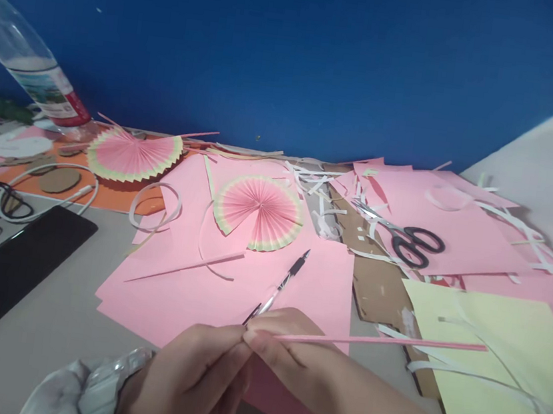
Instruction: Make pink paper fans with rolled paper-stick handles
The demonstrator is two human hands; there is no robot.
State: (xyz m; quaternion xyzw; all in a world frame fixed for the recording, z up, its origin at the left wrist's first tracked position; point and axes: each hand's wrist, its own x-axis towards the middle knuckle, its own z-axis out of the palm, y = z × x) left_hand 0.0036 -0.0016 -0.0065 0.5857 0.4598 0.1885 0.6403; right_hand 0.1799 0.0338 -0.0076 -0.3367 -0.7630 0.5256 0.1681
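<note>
A narrow folded pink paper strip (391,342) reaches out to the right from between my fingertips. My right hand (303,355) is closed on it near its left end, thumb on top. My left hand (193,371) meets it there, thumb and forefinger pinched at that same end; its lower fingers are curled and partly hidden. Just beyond the hands, a pen (285,282) lies on stacked pink paper sheets (153,309). Farther back on the sheets rests a pleated pink fan (260,212) with a yellow-green rim, spread nearly to a full circle.
A second pleated fan (134,156) sits back left near a tilted plastic bottle (50,78). Black-handled scissors (403,239) lie on pink paper at right. A yellow-green sheet (498,328) with white strips, cardboard (377,290), a dark phone (16,276) and cables surround the work.
</note>
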